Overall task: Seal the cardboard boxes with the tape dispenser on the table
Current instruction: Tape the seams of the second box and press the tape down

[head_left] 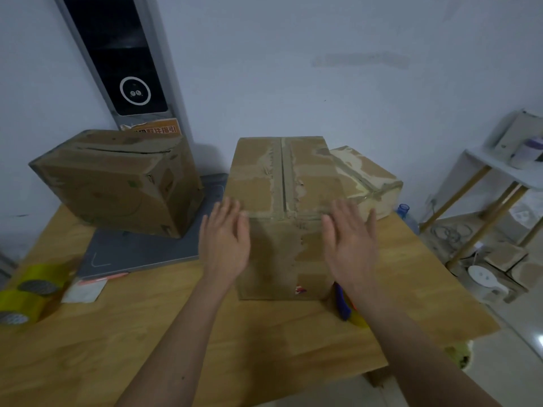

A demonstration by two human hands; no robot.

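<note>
A tall cardboard box (282,183) stands in the middle of the wooden table (147,333), its top flaps closed with a seam down the centre. My left hand (224,239) is open beside its front left corner, my right hand (351,242) open beside its front right corner; neither grips it. The tape dispenser (345,305), blue with yellow tape, lies on the table right of the box, partly hidden under my right forearm. A second box (114,183) sits tilted at the back left. A third, taped box (365,177) lies behind the middle one.
Two yellow tape rolls (28,292) lie at the table's left edge beside a white packet (85,290). A grey flat base (141,251) with a tall dark panel (117,54) stands under the left box. A white shelf (499,168) and clutter fill the floor at right.
</note>
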